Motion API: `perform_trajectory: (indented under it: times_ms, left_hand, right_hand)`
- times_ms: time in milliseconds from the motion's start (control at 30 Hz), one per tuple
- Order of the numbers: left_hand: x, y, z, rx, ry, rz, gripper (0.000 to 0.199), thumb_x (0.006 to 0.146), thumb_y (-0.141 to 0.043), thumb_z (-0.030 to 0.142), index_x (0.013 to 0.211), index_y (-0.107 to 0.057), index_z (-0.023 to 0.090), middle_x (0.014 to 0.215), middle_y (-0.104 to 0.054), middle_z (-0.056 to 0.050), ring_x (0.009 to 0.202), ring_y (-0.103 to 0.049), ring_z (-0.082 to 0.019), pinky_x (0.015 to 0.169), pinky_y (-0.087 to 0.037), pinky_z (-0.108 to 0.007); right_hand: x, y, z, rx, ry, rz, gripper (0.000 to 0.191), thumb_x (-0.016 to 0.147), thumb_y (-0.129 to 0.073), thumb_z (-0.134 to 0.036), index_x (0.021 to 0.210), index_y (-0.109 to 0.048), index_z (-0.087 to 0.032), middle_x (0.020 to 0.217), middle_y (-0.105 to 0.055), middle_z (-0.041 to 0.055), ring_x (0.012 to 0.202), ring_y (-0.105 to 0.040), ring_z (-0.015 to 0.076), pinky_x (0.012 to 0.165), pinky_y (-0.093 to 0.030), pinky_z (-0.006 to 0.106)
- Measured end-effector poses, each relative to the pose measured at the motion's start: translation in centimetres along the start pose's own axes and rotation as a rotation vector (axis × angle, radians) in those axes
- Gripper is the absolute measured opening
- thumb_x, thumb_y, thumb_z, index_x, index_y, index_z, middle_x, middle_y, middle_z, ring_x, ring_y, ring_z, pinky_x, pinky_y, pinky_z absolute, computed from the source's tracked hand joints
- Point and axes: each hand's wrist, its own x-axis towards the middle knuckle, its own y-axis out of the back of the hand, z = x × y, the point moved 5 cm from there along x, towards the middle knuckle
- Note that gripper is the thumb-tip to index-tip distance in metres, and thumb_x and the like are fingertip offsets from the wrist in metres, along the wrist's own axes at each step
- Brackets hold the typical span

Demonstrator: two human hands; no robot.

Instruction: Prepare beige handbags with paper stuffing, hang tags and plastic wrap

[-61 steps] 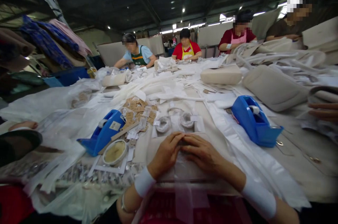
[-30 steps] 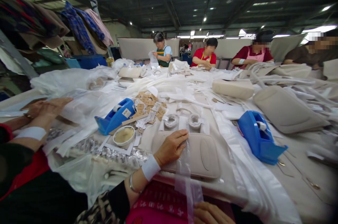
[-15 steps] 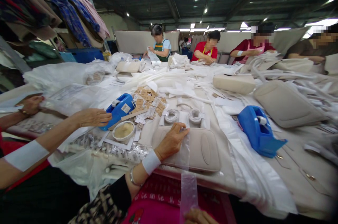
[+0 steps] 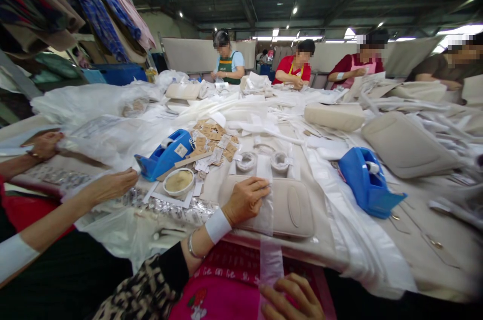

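My left hand [image 4: 247, 202] is closed in a pinch on the upper part of a clear plastic strip [image 4: 270, 254], over a beige padded bag [image 4: 289, 209] lying flat at the table's front edge. The strip runs across the bag and hangs down over the edge. Low in the view, my right hand [image 4: 292, 297] has its bent fingers on the strip's lower end, above my pink apron [image 4: 222, 292]. Beyond the bag, two rings wrapped in clear film [image 4: 279, 161] lie on white sheets.
Blue tape dispensers stand left [image 4: 166, 154] and right [image 4: 368, 181]. Between them are paper tags [image 4: 213, 141] and a round tub [image 4: 178, 181]. At left, a co-worker's hand [image 4: 113, 186] reaches near the left dispenser. White sheets [image 4: 358, 239] hang over the front edge.
My right hand has risen further into view, with its fingers more visible. My left hand stays on the strip. The co-worker's hand at left has drawn back from the dispenser.
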Motion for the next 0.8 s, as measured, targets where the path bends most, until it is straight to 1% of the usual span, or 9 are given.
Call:
perform_trajectory:
  times_ms: [67,167,367,467,533,600,700,733,800]
  left_hand:
    - [0.1,-0.1,0.2,0.034,-0.009,-0.054,0.035,0.078,-0.053,0.008,0.108,-0.068,0.016,0.121,-0.066,-0.008,0.112,-0.058,-0.02,0.099,-0.051,-0.037]
    - [0.2,-0.1,0.5,0.061,-0.015,-0.106,0.033,0.08,-0.054,0.011,0.111,-0.066,0.014,0.122,-0.065,-0.01,0.113,-0.057,-0.021,0.101,-0.049,-0.037]
    - [-0.1,0.2,0.9,0.031,-0.031,-0.201,0.04,0.083,-0.053,0.015,0.122,-0.057,0.013,0.129,-0.058,-0.013,0.124,-0.049,-0.025,0.106,-0.045,-0.041]
    - [-0.3,0.4,1.1,0.014,-0.033,-0.223,0.043,0.084,-0.052,0.016,0.127,-0.053,0.012,0.134,-0.053,-0.017,0.129,-0.044,-0.027,0.108,-0.043,-0.045]
    - [-0.4,0.4,1.2,0.026,-0.037,-0.236,0.044,0.084,-0.051,0.016,0.128,-0.051,0.01,0.136,-0.05,-0.019,0.131,-0.042,-0.028,0.11,-0.041,-0.045]
    - [-0.4,0.4,1.4,0.035,-0.044,-0.261,0.044,0.085,-0.051,0.017,0.128,-0.051,0.008,0.133,-0.051,-0.019,0.129,-0.044,-0.028,0.113,-0.038,-0.045]
    - [-0.4,0.3,1.5,0.019,-0.058,-0.29,0.042,0.086,-0.05,0.017,0.128,-0.051,0.01,0.128,-0.056,-0.016,0.125,-0.047,-0.026,0.115,-0.034,-0.045]
    - [-0.5,0.3,1.5,0.011,-0.065,-0.291,0.042,0.087,-0.049,0.017,0.129,-0.05,0.011,0.128,-0.056,-0.016,0.126,-0.047,-0.026,0.116,-0.033,-0.045]
    - [-0.6,0.3,1.5,-0.002,-0.074,-0.285,0.042,0.088,-0.049,0.017,0.129,-0.05,0.012,0.131,-0.056,-0.015,0.13,-0.044,-0.026,0.116,-0.033,-0.045]
  right_hand:
    - [0.5,0.3,0.3,-0.044,0.036,-0.021,0.029,0.099,-0.043,-0.027,0.099,-0.072,-0.027,0.098,-0.076,-0.0023,0.083,-0.066,0.0129,0.089,-0.049,0.028]
    - [0.8,0.3,1.2,-0.08,0.013,-0.053,0.043,0.102,-0.03,-0.033,0.104,-0.072,-0.023,0.102,-0.074,0.0018,0.09,-0.063,0.016,0.092,-0.043,0.032]
    - [0.6,-1.1,1.4,-0.031,-0.034,-0.054,0.036,0.099,-0.035,-0.018,0.095,-0.07,-0.023,0.106,-0.072,0.0034,0.098,-0.059,0.0179,0.094,-0.038,0.035]
    - [1.0,-1.3,1.3,0.006,-0.055,-0.069,0.037,0.099,-0.034,-0.017,0.087,-0.069,-0.021,0.107,-0.071,0.0035,0.1,-0.058,0.0184,0.093,-0.038,0.035]
    - [0.9,-1.2,1.5,0.019,-0.071,-0.061,0.039,0.1,-0.031,-0.017,0.088,-0.069,-0.02,0.107,-0.071,0.0039,0.1,-0.058,0.0191,0.093,-0.038,0.036]
    - [0.1,-1.2,2.0,0.019,-0.135,-0.044,0.038,0.099,-0.032,-0.014,0.092,-0.069,-0.019,0.099,-0.072,0.005,0.094,-0.06,0.0193,0.089,-0.04,0.037]
    - [-2.8,-1.9,3.2,0.076,-0.324,-0.039,0.032,0.096,-0.034,-0.01,0.097,-0.066,-0.016,0.083,-0.068,0.006,0.08,-0.061,0.0183,0.077,-0.045,0.034]
    - [-4.0,-2.2,3.5,0.104,-0.387,-0.037,0.03,0.095,-0.035,-0.011,0.1,-0.065,-0.016,0.083,-0.068,0.0065,0.079,-0.062,0.0184,0.075,-0.047,0.033]
    - [-5.9,-2.8,3.8,0.165,-0.5,-0.034,0.029,0.095,-0.036,-0.012,0.107,-0.062,-0.016,0.093,-0.069,0.0085,0.088,-0.065,0.02,0.077,-0.051,0.033]
